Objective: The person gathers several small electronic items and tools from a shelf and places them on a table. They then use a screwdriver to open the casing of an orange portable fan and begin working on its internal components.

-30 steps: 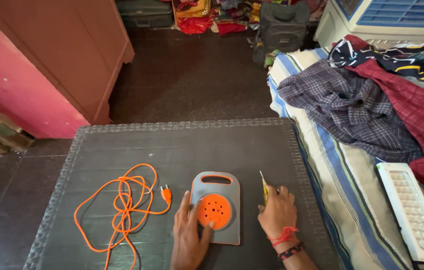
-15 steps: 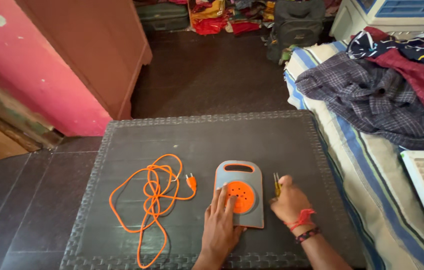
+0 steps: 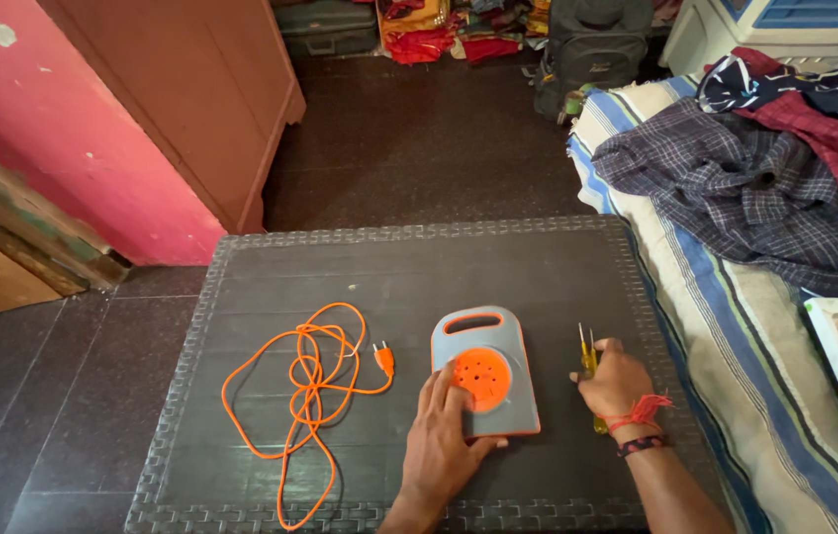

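Left hand (image 3: 449, 435) lies flat on the grey-and-orange cord reel box (image 3: 485, 372) at 6 o'clock on the dark table (image 3: 271, 262), right hand (image 3: 615, 381) gripping a yellow screwdriver (image 3: 588, 364) at its 3 o'clock; I'd say the tip could slip, since the loose orange cable (image 3: 305, 391) tangles at 9.

bare table (image 3: 439, 267) beyond the reel (image 3: 485, 381); tangled cord (image 3: 305, 386) blocks the left.

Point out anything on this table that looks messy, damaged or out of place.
The orange power cord lies in a loose tangle on the dark woven-edged table, unwound beside the grey and orange cord reel box under the left hand. Nothing looks broken or spilled.
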